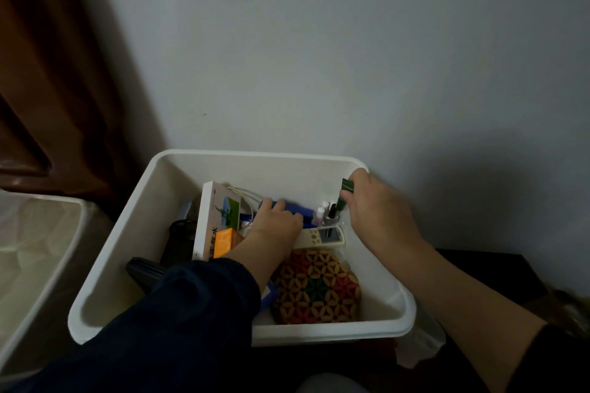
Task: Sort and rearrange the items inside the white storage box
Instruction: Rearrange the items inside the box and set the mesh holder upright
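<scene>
The white storage box (105,268) stands against a pale wall. Inside it, my left hand (274,225) reaches down and grips a blue object (298,209) near the back. My right hand (376,207) holds a small green tube (345,190) upright at the box's back right corner. Small nail polish bottles (327,212) stand between the two hands. A white remote control (322,236) lies in front of them. A round patterned woven mat (317,287) lies at the front right. A white and orange book-like box (215,220) stands on edge at the left.
Black objects (150,269) lie in the box's left part, beside a white cord (245,195). Another pale container (35,252) stands to the left. A brown curtain (48,67) hangs at the far left. Dark furniture (485,268) lies to the right.
</scene>
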The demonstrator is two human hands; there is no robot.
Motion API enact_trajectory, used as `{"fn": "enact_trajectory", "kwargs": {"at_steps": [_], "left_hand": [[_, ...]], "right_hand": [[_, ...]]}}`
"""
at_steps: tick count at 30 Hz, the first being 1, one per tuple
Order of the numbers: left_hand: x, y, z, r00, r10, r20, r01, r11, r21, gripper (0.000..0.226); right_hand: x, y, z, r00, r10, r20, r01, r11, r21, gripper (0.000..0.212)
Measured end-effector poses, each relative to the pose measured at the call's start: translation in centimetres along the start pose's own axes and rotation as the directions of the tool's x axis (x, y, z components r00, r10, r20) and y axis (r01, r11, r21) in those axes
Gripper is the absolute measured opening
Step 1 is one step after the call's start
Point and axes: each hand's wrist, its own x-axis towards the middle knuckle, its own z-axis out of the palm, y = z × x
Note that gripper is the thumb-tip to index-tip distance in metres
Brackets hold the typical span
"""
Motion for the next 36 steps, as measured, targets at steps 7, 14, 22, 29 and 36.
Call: {"fn": "enact_trajectory", "kwargs": {"at_steps": [7, 14, 22, 29, 36], "left_hand": [[-0.8, -0.8, -0.3, 0.996, 0.036, -0.081, -0.031, 0.997, 0.065, 0.053], [-2.8, -1.8, -2.0, 0.972, 0.065, -0.228, -0.088, 0.992, -0.089, 0.058], [-7.3, -3.1, -2.4, 0.904, -0.286, -0.317, -0.155, 0.474, -0.867, 0.045], [-8.3, -1.6, -3.9, 0.900, -0.434, 0.047, -0.107, -0.323, -0.940, 0.034], [-5.6, 0.2, -3.7, 0.897, -0.314, 0.312, 0.351, 0.078, -0.933, 0.046]], "right_hand": [[0.0, -0.2, -0.2, 1.000, 0.003, 0.015, -0.003, 1.000, -0.006, 0.020], [0.1, -0.1, 0.1, 0.999, 0.044, 0.007, -0.044, 0.999, -0.001, 0.022], [-0.2, -0.6, -0.5, 0.998, 0.064, 0.011, -0.064, 0.997, 0.042, 0.023], [-0.2, -0.6, -0.5, 0.997, 0.077, 0.009, -0.077, 0.996, 0.052, 0.022], [0.1, -0.2, 0.2, 0.995, 0.095, -0.001, -0.095, 0.994, 0.051, 0.022]]}}
